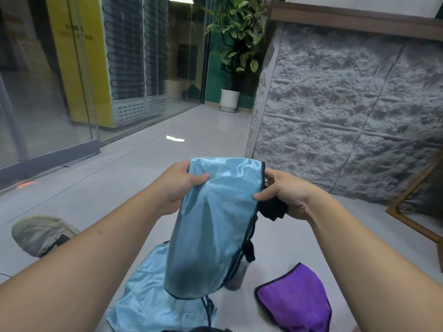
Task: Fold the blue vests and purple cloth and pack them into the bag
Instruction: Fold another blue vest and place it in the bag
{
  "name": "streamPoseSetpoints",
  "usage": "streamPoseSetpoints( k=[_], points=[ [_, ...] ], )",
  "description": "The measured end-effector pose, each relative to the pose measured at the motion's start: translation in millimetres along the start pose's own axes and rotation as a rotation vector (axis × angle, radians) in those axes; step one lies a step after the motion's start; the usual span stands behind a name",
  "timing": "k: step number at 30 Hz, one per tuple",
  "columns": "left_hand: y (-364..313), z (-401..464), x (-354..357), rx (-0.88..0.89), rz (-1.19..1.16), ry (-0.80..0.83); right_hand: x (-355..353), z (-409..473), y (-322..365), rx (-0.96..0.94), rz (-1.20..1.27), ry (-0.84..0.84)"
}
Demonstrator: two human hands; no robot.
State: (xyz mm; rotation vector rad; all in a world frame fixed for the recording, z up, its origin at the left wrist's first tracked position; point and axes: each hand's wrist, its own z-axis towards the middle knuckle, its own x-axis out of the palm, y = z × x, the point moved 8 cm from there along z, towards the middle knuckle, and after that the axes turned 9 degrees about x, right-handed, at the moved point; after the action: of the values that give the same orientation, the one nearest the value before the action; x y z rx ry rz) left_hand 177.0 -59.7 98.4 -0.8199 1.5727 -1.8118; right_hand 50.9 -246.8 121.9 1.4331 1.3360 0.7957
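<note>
Over grey floor tiles (196, 130), left hand (177, 185) and right hand (285, 192) pinch a blue vest (215, 224) (no legible writing).

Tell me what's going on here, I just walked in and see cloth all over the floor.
A person holds a blue vest up in the air, left hand and right hand each pinching a top corner. A second blue vest lies crumpled on the floor tiles below, and the purple cloth lies to its right.

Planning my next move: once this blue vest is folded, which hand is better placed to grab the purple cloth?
Probably the right hand: the purple cloth lies on the floor below it, while the left hand is across the held blue vest.
</note>
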Motion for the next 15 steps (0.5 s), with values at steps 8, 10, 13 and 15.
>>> streamPoseSetpoints(
  k=[8,10,13,15],
  points=[
    [-3.4,4.4,-17.2,0.041,0.039,-0.206,-15.4,9.3,-5.0,0.085,0.104,-0.251],
    [-6.6,2.7,-13.0,-0.007,0.031,-0.172,-18.6,14.0,-8.6,0.087,0.199,-0.264],
    [-6.7,1.7,-8.7,-0.095,-0.008,-0.113,-16.1,14.0,-7.0,0.067,0.191,-0.213],
    [-11.6,-1.5,-2.2,-0.121,-0.037,-0.045,-15.0,13.4,-7.6,0.061,0.106,-0.174]
  ],
)
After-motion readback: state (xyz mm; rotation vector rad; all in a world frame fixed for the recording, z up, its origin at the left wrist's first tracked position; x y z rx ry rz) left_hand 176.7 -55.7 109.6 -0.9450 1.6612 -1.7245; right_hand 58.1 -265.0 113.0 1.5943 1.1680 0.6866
